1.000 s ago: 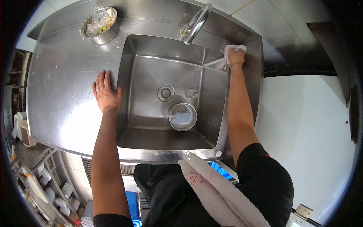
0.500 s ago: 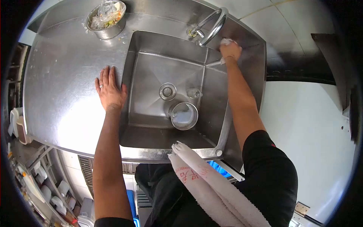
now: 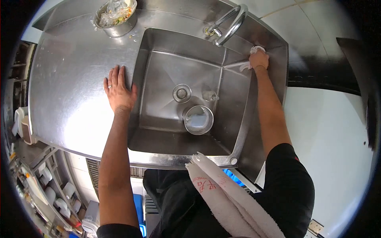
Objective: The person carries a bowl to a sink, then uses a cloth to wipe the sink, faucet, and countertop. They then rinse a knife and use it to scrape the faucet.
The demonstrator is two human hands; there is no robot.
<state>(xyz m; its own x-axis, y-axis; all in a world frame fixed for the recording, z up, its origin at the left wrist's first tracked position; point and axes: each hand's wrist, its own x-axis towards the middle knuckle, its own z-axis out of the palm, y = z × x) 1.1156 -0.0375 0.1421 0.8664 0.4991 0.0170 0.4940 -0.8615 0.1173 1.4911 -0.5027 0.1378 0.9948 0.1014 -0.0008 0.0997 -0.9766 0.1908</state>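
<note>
My left hand (image 3: 120, 90) lies flat on the steel counter (image 3: 75, 79) just left of the sink, fingers spread, holding nothing. Bunched in my right hand (image 3: 258, 60) is a white cloth (image 3: 245, 66), pressed on the steel ledge at the sink's right back corner. Part of the cloth hangs out below the fingers. Inside the sink (image 3: 158, 75) stands a round metal pot (image 3: 211, 119) with cloudy water and something pale in it. A small clear bottle (image 3: 210, 95) lies near the pot, and the drain (image 3: 181, 93) is to its left.
A curved faucet (image 3: 234, 25) rises at the back of the sink, left of my right hand. At the back left sits a metal bowl (image 3: 119, 30) of food scraps and plastic. A pale towel (image 3: 222, 186) hangs from me over the sink's front edge.
My right hand has slid the cloth to the right along the ledge, away from the faucet. My left hand stays flat on the counter. The whole view has shifted slightly.
</note>
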